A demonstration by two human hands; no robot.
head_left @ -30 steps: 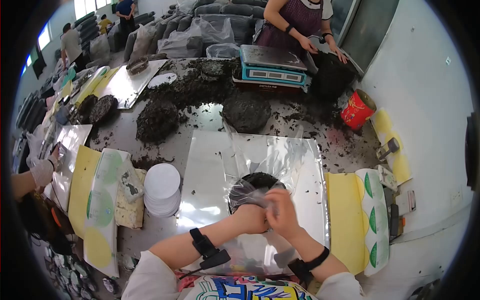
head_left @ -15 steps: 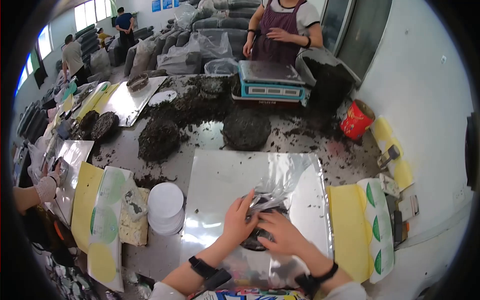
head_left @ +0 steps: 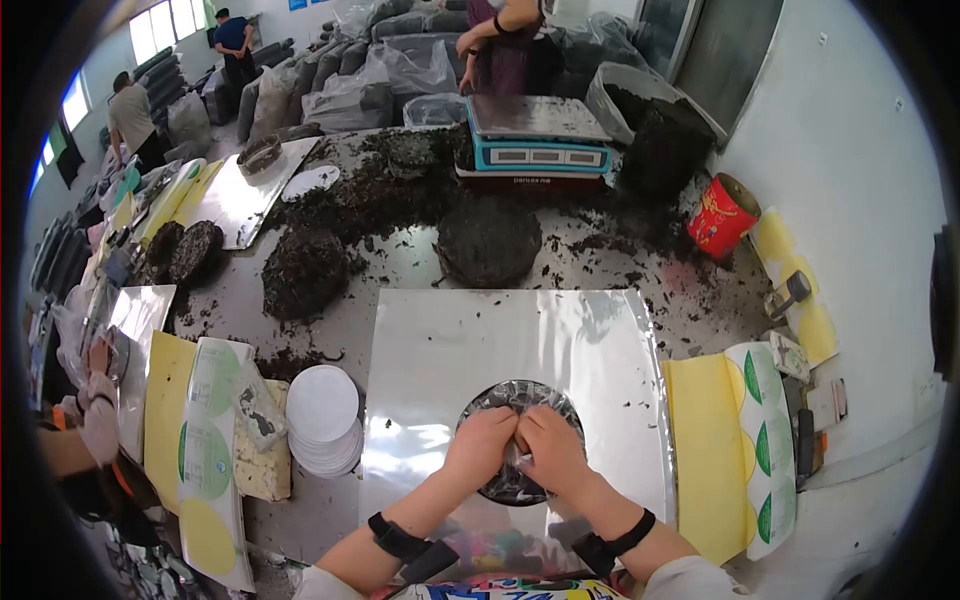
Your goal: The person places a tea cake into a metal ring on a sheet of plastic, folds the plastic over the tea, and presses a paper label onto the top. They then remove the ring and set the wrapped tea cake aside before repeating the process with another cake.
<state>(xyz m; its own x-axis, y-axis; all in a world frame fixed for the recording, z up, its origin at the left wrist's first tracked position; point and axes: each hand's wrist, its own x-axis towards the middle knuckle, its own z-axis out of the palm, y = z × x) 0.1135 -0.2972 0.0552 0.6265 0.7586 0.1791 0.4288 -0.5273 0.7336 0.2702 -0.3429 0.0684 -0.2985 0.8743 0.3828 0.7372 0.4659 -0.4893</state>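
Note:
On a shiny metal sheet (head_left: 430,340) in front of me lies a dark, round pressed cake (head_left: 530,392), covered in clear plastic film. My left hand (head_left: 487,440) is closed over its middle, fingers pinching gathered film. My right hand (head_left: 552,447) meets it there, also closed on the film. The film's gathered part is mostly hidden under my fingers. Beyond the sheet sits another dark round cake (head_left: 488,240), with a clump of dark leaf material (head_left: 305,275) to its left.
A stack of white paper discs (head_left: 325,405) stands left of the sheet. Printed wrappers lie left (head_left: 212,440) and right (head_left: 765,450). Behind are a scale (head_left: 540,150) and a red can (head_left: 722,215). A co-worker's gloved hand (head_left: 98,395) is at far left; another person stands behind the scale.
My hands have drawn together and closed over the cake's middle; the film that stuck out behind it is gathered in. The person behind the scale has shifted left.

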